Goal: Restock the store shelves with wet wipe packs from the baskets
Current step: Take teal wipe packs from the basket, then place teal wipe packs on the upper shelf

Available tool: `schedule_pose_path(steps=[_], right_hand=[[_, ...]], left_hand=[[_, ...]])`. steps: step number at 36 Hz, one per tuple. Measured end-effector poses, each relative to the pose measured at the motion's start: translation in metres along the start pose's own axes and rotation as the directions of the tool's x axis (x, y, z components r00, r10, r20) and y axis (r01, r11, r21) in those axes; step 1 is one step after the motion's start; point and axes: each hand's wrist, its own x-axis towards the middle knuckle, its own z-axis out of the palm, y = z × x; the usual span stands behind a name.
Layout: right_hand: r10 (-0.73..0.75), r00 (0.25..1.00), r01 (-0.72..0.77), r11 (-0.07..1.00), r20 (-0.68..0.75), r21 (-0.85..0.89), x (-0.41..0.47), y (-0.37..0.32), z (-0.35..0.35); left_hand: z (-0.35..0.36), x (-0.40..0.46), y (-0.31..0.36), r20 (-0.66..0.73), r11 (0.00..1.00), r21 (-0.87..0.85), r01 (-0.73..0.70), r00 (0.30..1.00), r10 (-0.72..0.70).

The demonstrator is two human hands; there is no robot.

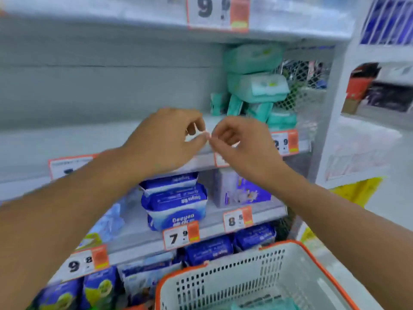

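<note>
Both hands are meeting at the centre of the frame, in front of the edge of the middle shelf [67, 139]. The left hand [165, 139] and the right hand [241, 144] are each curling their fingers inward, the fingertips nearly touching around a small whitish scrap or tab [206, 132]; the picture is too blurred to say what it is. Each grip is therefore drawn together in a pinch on that small item, and neither is holding a wipe pack.

The green wet wipe packs [257, 86] are sitting stacked at the upper right of the frame, at the right end of that same shelf, above an orange price tag [287, 142]. The rest of that shelf, running to the left of the frame, is showing bare board. The white basket with orange rim [250, 276] is standing at the lower right, and a green pack [266, 306] is showing at its bottom edge.

Judgement: the restocking is pausing between placements while the hands are dealing with the scrap. The next move is calling for freeing the hands, reaching down into the basket, and taking a pack up beside the green stack.
</note>
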Motion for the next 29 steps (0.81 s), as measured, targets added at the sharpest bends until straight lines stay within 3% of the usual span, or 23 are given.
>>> schedule_pose_path(steps=[2, 4, 6, 9, 15, 18, 21, 24, 29], right_hand=[[-0.015, 0.971, -0.023, 0.987, -0.239, -0.158, 0.045, 0.014, -0.017], [0.119, 0.936, -0.218, 0.934, -0.332, -0.281, 0.086, 0.035, -0.028], [0.289, 0.865, -0.416, 0.87, -0.41, -0.264, 0.115, 0.058, -0.038], [0.444, 0.768, -0.562, 0.813, -0.461, -0.154, 0.141, 0.089, -0.048], [0.478, 0.823, -0.53, 0.841, -0.307, -0.108, 0.169, 0.132, -0.045], [0.422, 0.842, -0.492, 0.857, -0.337, -0.156, 0.173, 0.136, -0.041], [0.348, 0.855, -0.445, 0.872, -0.384, -0.202, 0.169, 0.131, -0.034], [0.283, 0.864, -0.39, 0.899, -0.416, -0.198, 0.166, 0.12, -0.029], [0.236, 0.897, -0.278, 0.959, -0.373, -0.062, 0.151, 0.088, -0.01]], left_hand=[[0.001, 0.039, -0.017, 0.161, 0.989, 0.069, 0.13, 0.977, -0.14], [0.01, 0.067, -0.028, 0.324, 0.942, 0.014, 0.334, 0.89, -0.32], [0.023, 0.084, -0.032, 0.412, 0.839, -0.187, 0.512, 0.816, -0.406], [0.046, 0.101, -0.038, 0.401, 0.761, -0.314, 0.567, 0.806, -0.435], [0.084, 0.125, -0.036, 0.468, 0.806, -0.304, 0.508, 0.816, -0.338], [0.088, 0.139, -0.033, 0.464, 0.798, -0.307, 0.518, 0.814, -0.35], [0.084, 0.148, -0.03, 0.443, 0.73, -0.37, 0.575, 0.8, -0.405], [0.073, 0.147, -0.032, 0.414, 0.604, -0.471, 0.642, 0.766, -0.492], [0.042, 0.132, -0.059, 0.466, 0.272, -0.653, 0.707, 0.658, -0.592]])
